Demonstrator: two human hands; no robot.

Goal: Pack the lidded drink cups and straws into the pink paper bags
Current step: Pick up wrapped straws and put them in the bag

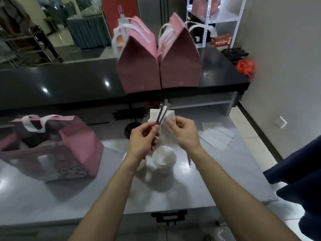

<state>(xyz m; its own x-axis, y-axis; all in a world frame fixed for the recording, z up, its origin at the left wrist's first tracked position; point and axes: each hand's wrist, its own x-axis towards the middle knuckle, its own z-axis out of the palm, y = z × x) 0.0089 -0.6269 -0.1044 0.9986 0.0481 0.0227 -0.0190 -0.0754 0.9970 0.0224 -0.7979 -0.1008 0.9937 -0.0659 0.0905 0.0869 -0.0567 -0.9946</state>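
Note:
Over the steel worktop, my left hand [142, 138] grips two wrapped straws [161, 114] that point up and away from me. My right hand [183, 131] pinches a white paper napkin [166, 124] right beside the straws. Below my hands stand two white lidded cups [164, 158], one partly hidden under my left wrist. A pink paper bag [76, 145] stands open on the worktop at the left. Two more pink bags [139, 73] [180, 68] with white handles stand side by side on the black counter behind.
A black lid [129, 130] lies behind my left hand. Dark straws [128, 114] are stacked at the counter's foot. White napkins [217, 134] lie spread at the right. A person's dark sleeve [298, 171] is at the right edge. A metal shelf [215, 18] stands behind.

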